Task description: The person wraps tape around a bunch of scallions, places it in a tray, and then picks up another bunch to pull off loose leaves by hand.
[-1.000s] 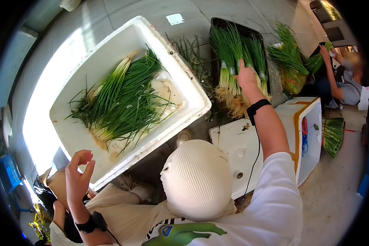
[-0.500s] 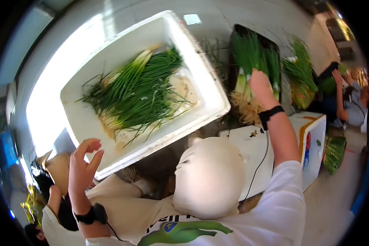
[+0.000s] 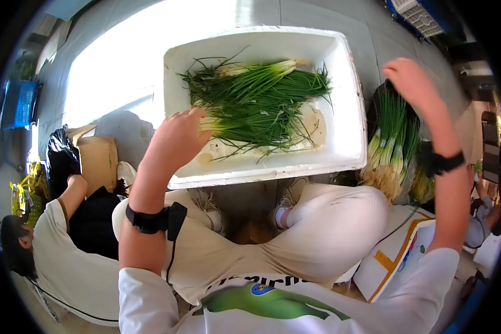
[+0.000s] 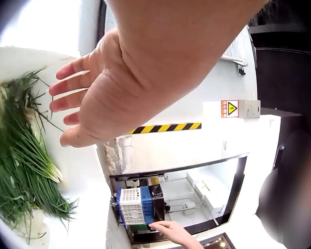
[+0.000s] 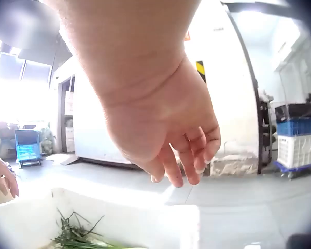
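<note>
Loose spring onions [image 3: 261, 106] lie in a white foam box [image 3: 267, 177], white stems and long green leaves overlapping. My left hand [image 3: 178, 136] is over the near left side of the box, close to the stems in the head view. In the left wrist view its fingers [image 4: 72, 85] reach out relaxed, holding nothing. My right hand [image 3: 411, 82] is raised off the box's right side, past the tied spring onion bunches [image 3: 392, 136] with roots toward me. The right wrist view shows its fingers [image 5: 186, 161] hanging loosely bent and empty.
A foam container with orange tape [image 3: 392, 253] stands by my right knee. Beside my left leg are a cardboard box [image 3: 97, 161] and another person in a white shirt [image 3: 78, 267]. Crates on a wheeled base [image 5: 298, 148] stand farther off.
My right hand has left the bunches in the dark crate and risen. My left hand has come forward over the foam box's near edge. The head view has turned, bringing the box to the middle.
</note>
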